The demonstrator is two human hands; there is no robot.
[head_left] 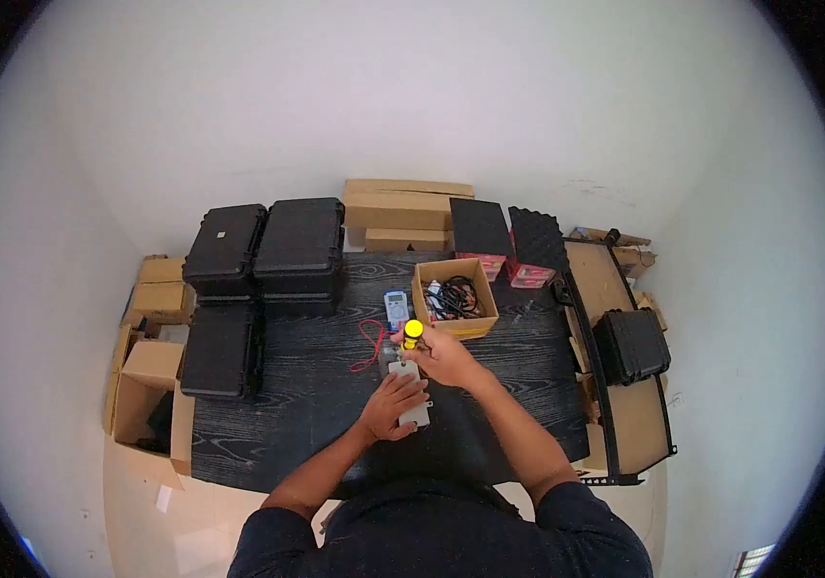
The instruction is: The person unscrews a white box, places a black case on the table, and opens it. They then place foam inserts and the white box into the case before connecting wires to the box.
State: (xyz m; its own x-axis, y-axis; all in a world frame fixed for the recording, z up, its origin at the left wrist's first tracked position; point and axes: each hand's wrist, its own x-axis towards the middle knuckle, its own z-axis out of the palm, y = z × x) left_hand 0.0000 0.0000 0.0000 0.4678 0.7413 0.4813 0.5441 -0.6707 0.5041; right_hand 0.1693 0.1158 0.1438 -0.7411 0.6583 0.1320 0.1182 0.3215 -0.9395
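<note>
On the dark table, a light grey plastic box with small side tabs lies in front of me. My left hand grips it, fingers spread over its top and thumb near its lower end. My right hand is closed around a yellow-handled screwdriver, seen almost from its handle end. The screwdriver is over the far end of the box; its tip is too small to make out. Just beyond sits a blue-edged multimeter, with a red test lead looping to its left.
Behind my right hand stands an open cardboard box of black cables. Black hard cases line the table's left side. Two red boxes with black tops stand at the back right. A black-framed rack borders the right edge.
</note>
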